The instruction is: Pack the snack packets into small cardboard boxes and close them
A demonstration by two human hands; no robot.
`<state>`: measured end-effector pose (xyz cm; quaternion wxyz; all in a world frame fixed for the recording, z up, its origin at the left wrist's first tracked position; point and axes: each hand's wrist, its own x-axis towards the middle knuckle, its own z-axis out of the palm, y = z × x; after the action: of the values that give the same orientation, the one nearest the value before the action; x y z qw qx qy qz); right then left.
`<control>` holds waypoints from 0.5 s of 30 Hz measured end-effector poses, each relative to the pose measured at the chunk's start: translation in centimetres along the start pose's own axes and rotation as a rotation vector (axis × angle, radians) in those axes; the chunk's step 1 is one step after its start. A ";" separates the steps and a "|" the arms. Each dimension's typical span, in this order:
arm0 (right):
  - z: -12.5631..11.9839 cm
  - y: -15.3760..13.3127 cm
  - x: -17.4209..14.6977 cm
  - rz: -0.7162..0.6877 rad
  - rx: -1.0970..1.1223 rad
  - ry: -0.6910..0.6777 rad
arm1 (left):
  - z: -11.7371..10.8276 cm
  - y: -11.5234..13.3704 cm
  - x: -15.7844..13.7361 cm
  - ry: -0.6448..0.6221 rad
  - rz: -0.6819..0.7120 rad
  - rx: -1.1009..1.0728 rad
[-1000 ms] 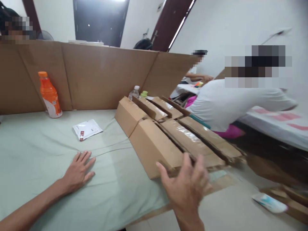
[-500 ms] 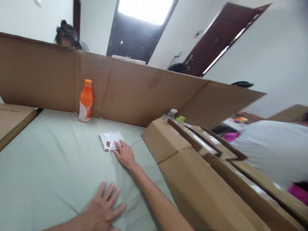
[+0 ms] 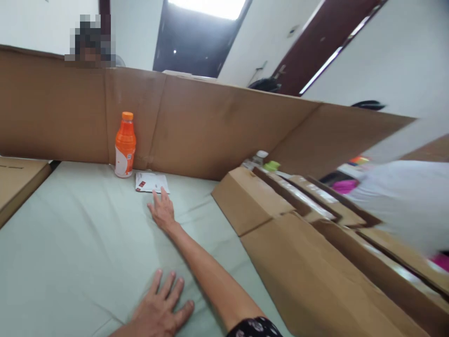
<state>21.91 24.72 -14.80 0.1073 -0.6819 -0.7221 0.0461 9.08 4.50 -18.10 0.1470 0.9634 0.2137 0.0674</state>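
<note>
A flat white packet point(image 3: 149, 181) with a small dark red mark lies near the back of the pale green cloth point(image 3: 84, 243). My right hand point(image 3: 162, 210) is stretched out to it, fingers spread, the fingertips at the packet's near edge. Closer to me, my left hand point(image 3: 159, 306) rests flat on the cloth with its fingers apart and nothing in it. Just left of the packet an orange bottle point(image 3: 125, 146) with an orange cap stands upright against the cardboard wall.
A tall cardboard wall point(image 3: 203, 126) runs along the back. Cardboard boxes point(image 3: 298, 252) line the right side, with a clear bottle point(image 3: 260, 158) behind them. Another flat box point(image 3: 21, 180) sits at the left. A person in a white top point(image 3: 410, 201) is at the far right.
The packet has moved back and left, close beside the orange bottle, and my right hand has reached forward with it. My left hand stays flat on the cloth.
</note>
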 end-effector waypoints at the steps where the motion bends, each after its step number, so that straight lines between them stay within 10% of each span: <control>1: -0.1 0.2 -1.9 -0.026 0.007 -0.013 | -0.8 0.2 -0.1 -0.043 -0.033 -0.050; 6: -1.4 2.0 -11.0 -0.157 0.044 -0.054 | -2.3 0.0 0.1 -0.114 -0.050 0.057; 15: -3.7 7.9 -19.0 -0.093 0.116 -0.006 | 1.7 0.3 0.2 0.495 0.311 0.557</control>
<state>31.34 6.03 -14.64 0.1467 -0.6401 -0.7493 0.0849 9.70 3.95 -19.58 -0.1877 0.9419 0.1042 0.2582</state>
